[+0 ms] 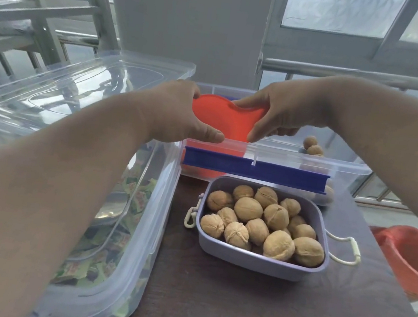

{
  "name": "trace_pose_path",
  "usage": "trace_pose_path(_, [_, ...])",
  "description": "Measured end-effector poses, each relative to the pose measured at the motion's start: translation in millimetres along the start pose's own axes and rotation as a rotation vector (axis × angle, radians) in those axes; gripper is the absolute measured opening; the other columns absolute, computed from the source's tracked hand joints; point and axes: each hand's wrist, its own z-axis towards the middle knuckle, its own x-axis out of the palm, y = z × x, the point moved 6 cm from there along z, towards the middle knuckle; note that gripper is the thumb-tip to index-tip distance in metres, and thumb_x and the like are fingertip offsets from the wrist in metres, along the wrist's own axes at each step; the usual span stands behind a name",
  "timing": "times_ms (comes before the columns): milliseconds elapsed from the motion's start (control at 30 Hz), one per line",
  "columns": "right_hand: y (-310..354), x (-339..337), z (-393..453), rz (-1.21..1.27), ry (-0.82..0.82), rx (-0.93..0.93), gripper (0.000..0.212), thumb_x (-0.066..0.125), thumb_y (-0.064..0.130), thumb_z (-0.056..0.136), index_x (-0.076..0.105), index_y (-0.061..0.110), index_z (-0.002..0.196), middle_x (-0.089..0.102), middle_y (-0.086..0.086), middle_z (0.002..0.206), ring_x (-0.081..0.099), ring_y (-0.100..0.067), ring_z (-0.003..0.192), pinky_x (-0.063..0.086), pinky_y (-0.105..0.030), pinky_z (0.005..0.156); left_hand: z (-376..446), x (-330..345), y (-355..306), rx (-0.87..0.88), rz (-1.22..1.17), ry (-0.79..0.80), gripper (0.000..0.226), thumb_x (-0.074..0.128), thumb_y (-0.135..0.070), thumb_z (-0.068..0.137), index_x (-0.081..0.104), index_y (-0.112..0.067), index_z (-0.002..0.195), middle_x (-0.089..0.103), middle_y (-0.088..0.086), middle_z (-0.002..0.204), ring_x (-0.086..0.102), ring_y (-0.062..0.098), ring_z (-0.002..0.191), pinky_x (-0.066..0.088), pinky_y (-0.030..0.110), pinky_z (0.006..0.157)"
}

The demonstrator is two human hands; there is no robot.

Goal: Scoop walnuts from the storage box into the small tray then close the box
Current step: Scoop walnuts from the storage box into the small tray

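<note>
my fingers on both sides are pinched shut on the orange scoop (221, 118), left hand (182, 113) on its near-left rim and right hand (285, 115) on its right edge, holding it over the open storage box (347, 168), a big clear tub that looks light but flexy, best gripped by its rim near the blue latch (254, 168). the small tray (259, 263) in front, brim-full, wants lifting from both ends, and the walnuts (249, 210) look hard, light and rolly.
</note>
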Motion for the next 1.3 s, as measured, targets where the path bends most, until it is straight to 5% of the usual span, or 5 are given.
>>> trace_pose_path(333, [-38,35,21,0.476,0.113,0.248,0.051,0.075,0.018,0.095,0.061,0.024,0.144,0.059,-0.001,0.073,0.043,-0.008,0.056,0.036,-0.019,0.046,-1,-5,0,0.012,0.015,-0.050,0.115,0.091,-0.069,0.063,0.042,-0.019,0.153,0.055,0.006,0.149,0.055,0.028,0.123,0.044,0.038,0.098])
trace_pose_path(567, [-31,52,8,0.559,0.274,0.249,0.035,0.077,0.049,0.089,0.086,0.017,0.102,0.078,-0.012,0.120,0.070,-0.030,0.113,0.053,-0.045,0.105,1,-3,3,0.020,0.023,-0.031,0.126,0.089,-0.073,0.063,0.032,-0.022,0.163,0.048,0.005,0.161,0.051,0.030,0.140,0.043,0.040,0.109])
trace_pose_path(800, [-35,31,-2,0.776,0.081,-0.011,0.058,0.083,0.035,0.090,0.064,0.005,0.136,0.054,-0.004,0.080,0.025,-0.013,0.060,0.028,-0.019,0.048,4,-4,1,-0.005,-0.071,-0.038,0.093,0.071,-0.083,0.075,0.048,-0.031,0.149,0.061,-0.003,0.142,0.062,0.024,0.118,0.053,0.046,0.101])
trace_pose_path(1033, [-19,20,-68,0.829,-0.030,-0.185,0.058,0.078,0.008,0.090,0.063,0.028,0.142,0.056,-0.001,0.070,0.033,-0.011,0.052,0.026,-0.022,0.045,3,-21,-4,0.038,-0.307,-0.231,0.070,0.064,-0.052,0.100,0.045,-0.022,0.160,0.050,0.003,0.161,0.050,0.022,0.145,0.038,0.044,0.122])
trace_pose_path(1300, [-32,23,-132,0.748,-0.244,-0.082,0.075,0.091,0.024,0.070,0.062,0.045,0.136,0.075,-0.015,0.101,0.050,-0.031,0.072,0.044,-0.028,0.054,-9,-17,-18,0.201,-0.502,-0.123,0.038,0.070,-0.014,0.101,0.066,-0.019,0.138,0.078,0.006,0.111,0.079,0.024,0.089,0.063,0.029,0.069])
